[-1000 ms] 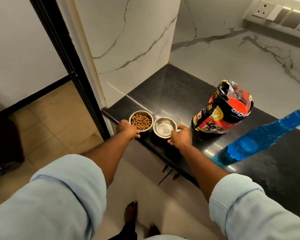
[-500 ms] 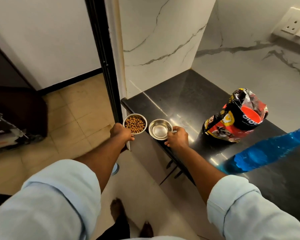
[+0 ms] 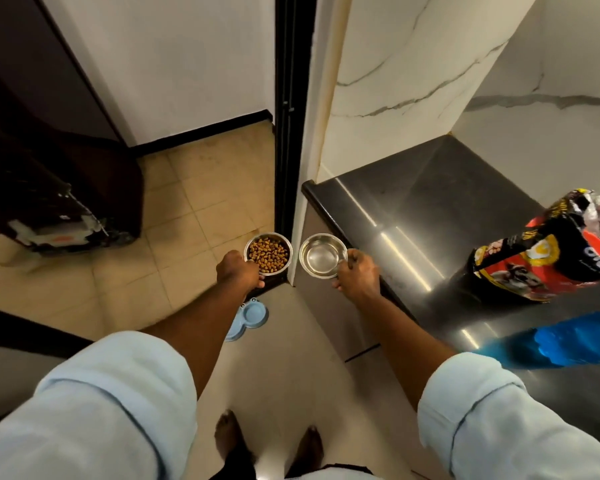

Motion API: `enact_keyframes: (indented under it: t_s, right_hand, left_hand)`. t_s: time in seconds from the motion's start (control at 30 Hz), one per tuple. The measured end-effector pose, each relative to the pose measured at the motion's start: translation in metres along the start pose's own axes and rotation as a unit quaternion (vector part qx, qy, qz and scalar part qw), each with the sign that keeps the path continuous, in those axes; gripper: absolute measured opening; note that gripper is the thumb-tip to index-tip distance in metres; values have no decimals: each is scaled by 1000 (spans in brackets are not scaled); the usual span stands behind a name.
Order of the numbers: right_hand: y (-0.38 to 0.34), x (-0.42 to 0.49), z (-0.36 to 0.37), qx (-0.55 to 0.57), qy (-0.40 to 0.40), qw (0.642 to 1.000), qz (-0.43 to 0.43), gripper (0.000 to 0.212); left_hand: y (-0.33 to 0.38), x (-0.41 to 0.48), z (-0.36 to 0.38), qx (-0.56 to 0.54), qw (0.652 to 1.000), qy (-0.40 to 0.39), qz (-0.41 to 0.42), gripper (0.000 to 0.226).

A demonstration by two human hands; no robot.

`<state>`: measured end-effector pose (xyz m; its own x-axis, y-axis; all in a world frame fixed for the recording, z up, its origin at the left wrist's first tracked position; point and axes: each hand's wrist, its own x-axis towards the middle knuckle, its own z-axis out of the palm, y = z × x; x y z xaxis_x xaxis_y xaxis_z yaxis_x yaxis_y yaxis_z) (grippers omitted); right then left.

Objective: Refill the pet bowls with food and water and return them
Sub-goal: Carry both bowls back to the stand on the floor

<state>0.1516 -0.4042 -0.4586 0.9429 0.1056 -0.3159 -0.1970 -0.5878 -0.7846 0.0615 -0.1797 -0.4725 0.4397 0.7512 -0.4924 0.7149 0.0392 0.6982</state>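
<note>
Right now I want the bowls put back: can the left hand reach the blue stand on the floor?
Probably yes, if the person bends down. The left hand grips the food bowl nearly above the blue stand, and nothing seems to lie between them, though the forearm hides part of it.

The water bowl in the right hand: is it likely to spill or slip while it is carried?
The water bowl looks like thin polished steel, so probably stiff and light, its weight mostly the water. The right hand pinches only its near rim, so it could tilt and spill; the shallow, wide shape makes sloshing likely. Wet smooth metal may slip.
</note>
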Motion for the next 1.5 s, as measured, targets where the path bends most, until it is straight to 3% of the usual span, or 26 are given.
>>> enact_keyframes:
  t_s: [0.23, 0.37, 0.47, 0.63, 0.77, 0.9, 1.1, 1.3, 1.5]
  right_hand:
    - [-9, -11, 70, -30, -11, 999, -17, 17]
    - [-13, -16, 109, -18, -10, 1000, -15, 19]
    - [-5, -10, 133, -27, -18, 999, -19, 21]
    - [23, 10, 167, -1, -26, 1000, 11, 20]
    - [63, 34, 193, 11, -40, 999, 14, 20]
    - [100, 53, 216, 8, -57, 998, 25, 20]
    - [167, 89, 263, -26, -76, 994, 68, 25]
    - [239, 130, 325, -52, -99, 993, 44, 38]
    - [321, 178, 395, -82, -119, 989, 20, 32]
  left_hand:
    - [-34, 47, -48, 9, 1000, 3, -15, 25]
    - [-58, 77, -66, -14, 1000, 2, -24, 15]
    - [-79, 94, -73, -8, 999, 10, -35, 27]
    - [-126, 120, -66, -8, 996, 33, -81, 27]
    - [-161, 132, -48, -34, 996, 40, -75, 30]
    - [-203, 150, -19, -59, 992, 36, -107, 16]
    - [-263, 179, 29, -72, 984, 55, -153, 27]
    - [-325, 230, 79, -100, 981, 50, -161, 10]
    - [-402, 291, 134, -111, 977, 65, -168, 7]
